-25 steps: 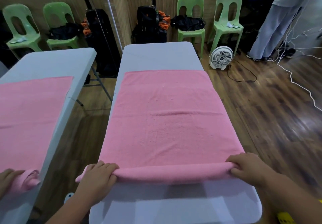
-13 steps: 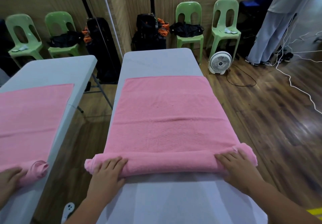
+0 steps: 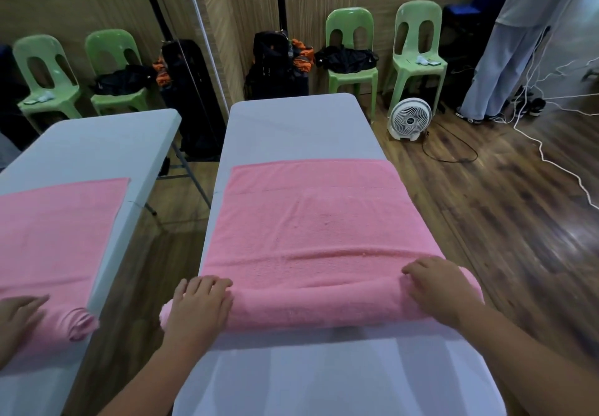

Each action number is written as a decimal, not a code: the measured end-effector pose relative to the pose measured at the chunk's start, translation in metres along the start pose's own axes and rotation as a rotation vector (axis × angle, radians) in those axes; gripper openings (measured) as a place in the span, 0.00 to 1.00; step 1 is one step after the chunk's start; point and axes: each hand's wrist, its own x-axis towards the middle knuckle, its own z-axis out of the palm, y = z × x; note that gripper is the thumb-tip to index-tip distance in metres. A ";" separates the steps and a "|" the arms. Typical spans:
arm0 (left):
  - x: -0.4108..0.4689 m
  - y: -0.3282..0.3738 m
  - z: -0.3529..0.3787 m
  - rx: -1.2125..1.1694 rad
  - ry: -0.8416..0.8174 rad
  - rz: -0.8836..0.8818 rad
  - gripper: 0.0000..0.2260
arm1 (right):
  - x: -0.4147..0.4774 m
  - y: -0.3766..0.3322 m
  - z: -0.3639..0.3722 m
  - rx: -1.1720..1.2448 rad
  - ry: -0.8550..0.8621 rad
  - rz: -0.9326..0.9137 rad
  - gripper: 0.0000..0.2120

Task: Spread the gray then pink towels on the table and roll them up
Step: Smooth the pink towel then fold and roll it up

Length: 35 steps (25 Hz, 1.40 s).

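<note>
A pink towel lies flat along the white table, and its near end is wound into a thick roll that spans the table's width. My left hand presses over the roll's left end, fingers curved across the top. My right hand covers the right end in the same way. Bare tabletop shows between the roll and me. No gray towel is in view.
A wall mirror on the left repeats the table, towel and a hand. Green chairs and black bags line the far wall. A white fan, cables and a standing person occupy the floor to the right.
Both hands have pushed the roll away from me along the table. The roll has grown thicker and the flat part of the towel shorter.
</note>
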 end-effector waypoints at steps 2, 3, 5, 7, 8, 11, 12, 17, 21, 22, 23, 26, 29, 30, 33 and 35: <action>-0.009 0.004 0.005 0.003 -0.026 0.053 0.14 | -0.017 -0.006 0.008 0.002 0.091 -0.140 0.16; -0.017 0.005 0.008 0.026 -0.086 0.089 0.17 | -0.027 -0.006 0.015 -0.039 0.077 -0.179 0.21; -0.025 0.003 0.017 0.086 -0.237 0.110 0.29 | -0.039 -0.005 0.026 -0.089 -0.005 -0.143 0.30; -0.017 0.001 0.023 0.071 -0.264 0.082 0.29 | -0.035 -0.002 0.035 -0.100 -0.036 -0.090 0.26; -0.014 0.001 0.020 0.063 -0.268 0.065 0.25 | -0.031 -0.002 0.034 -0.110 -0.053 -0.079 0.20; -0.015 0.005 0.013 0.041 -0.240 0.098 0.15 | -0.019 0.000 0.018 -0.152 -0.083 -0.115 0.09; -0.017 0.008 0.006 0.024 -0.277 0.114 0.15 | -0.018 0.002 0.011 -0.153 -0.141 -0.135 0.10; 0.009 0.009 -0.003 -0.088 -0.298 0.110 0.19 | 0.008 0.009 -0.007 -0.047 -0.146 -0.041 0.16; 0.007 0.001 0.015 -0.061 -0.147 0.093 0.21 | -0.011 -0.002 0.004 -0.019 0.059 -0.181 0.15; -0.001 0.001 0.019 -0.025 -0.173 0.132 0.22 | -0.023 -0.005 0.010 -0.041 0.045 -0.201 0.21; -0.009 0.002 0.022 0.011 -0.198 0.168 0.25 | -0.034 -0.006 0.018 -0.060 0.031 -0.184 0.26; -0.011 0.000 0.025 -0.015 -0.222 0.166 0.24 | -0.041 -0.006 0.038 -0.075 -0.013 -0.103 0.22; -0.004 0.001 0.017 -0.001 -0.170 0.177 0.14 | -0.026 -0.007 0.023 -0.051 -0.077 -0.082 0.14; -0.003 0.002 0.014 0.022 -0.167 0.211 0.12 | -0.020 -0.006 0.013 -0.037 -0.124 -0.095 0.13; 0.012 0.003 0.006 0.012 -0.212 0.259 0.15 | -0.003 0.001 -0.006 0.084 -0.156 -0.110 0.15; 0.029 0.004 0.002 -0.030 -0.194 0.157 0.16 | 0.008 0.001 -0.011 0.156 -0.088 -0.085 0.15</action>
